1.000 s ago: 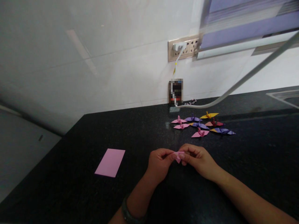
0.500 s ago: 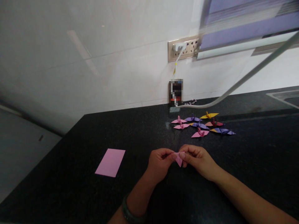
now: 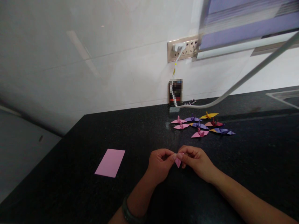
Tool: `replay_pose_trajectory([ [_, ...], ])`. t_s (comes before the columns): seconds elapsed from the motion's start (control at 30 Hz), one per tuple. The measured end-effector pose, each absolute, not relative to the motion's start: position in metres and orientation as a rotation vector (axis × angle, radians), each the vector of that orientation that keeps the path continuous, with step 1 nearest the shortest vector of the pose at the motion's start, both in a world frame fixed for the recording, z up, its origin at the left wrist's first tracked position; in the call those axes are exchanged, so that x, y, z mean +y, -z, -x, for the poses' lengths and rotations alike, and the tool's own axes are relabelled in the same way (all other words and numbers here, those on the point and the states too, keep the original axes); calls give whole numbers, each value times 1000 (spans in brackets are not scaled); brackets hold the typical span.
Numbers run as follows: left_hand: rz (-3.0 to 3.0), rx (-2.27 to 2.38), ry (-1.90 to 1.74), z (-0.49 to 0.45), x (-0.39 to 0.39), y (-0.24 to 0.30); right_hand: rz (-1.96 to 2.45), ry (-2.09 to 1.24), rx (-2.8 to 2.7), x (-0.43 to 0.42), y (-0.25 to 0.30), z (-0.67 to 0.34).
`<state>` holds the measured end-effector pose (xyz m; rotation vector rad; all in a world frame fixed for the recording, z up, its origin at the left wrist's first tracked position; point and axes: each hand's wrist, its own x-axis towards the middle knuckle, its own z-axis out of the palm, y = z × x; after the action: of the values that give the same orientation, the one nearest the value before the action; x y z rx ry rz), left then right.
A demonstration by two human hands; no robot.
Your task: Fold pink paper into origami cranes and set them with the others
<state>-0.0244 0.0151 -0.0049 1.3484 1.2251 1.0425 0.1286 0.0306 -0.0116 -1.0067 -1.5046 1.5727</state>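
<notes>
Both hands meet over the black counter (image 3: 70,186), pinching a small folded pink paper piece (image 3: 178,161) between them. My left hand (image 3: 160,164) grips its left side with thumb and fingers closed. My right hand (image 3: 196,161) pinches its right side, fingers curled. The paper's point hangs down between the fingertips. A flat pink paper sheet (image 3: 110,162) lies on the counter to the left of my hands. Behind my hands lies a cluster of several finished paper cranes (image 3: 201,125) in pink, purple, yellow and red.
A wall socket panel (image 3: 183,49) with a white plug and cable is on the tiled wall. A small dark object (image 3: 175,92) leans against the wall below it. A white hose (image 3: 235,88) crosses to the right. The counter's left edge drops off.
The pink piece has turned so its point hangs lower between my fingertips. Both hands have dipped slightly and drawn closer together.
</notes>
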Motion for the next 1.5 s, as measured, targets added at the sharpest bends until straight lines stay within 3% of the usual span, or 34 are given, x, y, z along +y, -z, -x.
replay_pose_trajectory([
  [0.6, -1528, 1258, -957, 23, 14, 5, 1085, -1535, -1537, 33, 19, -126],
  [0.87, -1673, 1344, -942, 22, 12, 2, 1159, -1270, -1675, 29, 15, -126],
  [1.1, -1622, 1375, -1003, 26, 15, 7, 1104, -1424, -1651, 37, 15, -131],
  [1.5, -1262, 1155, -977, 18, 16, 11, 1140, -1248, -1566, 33, 17, -131],
])
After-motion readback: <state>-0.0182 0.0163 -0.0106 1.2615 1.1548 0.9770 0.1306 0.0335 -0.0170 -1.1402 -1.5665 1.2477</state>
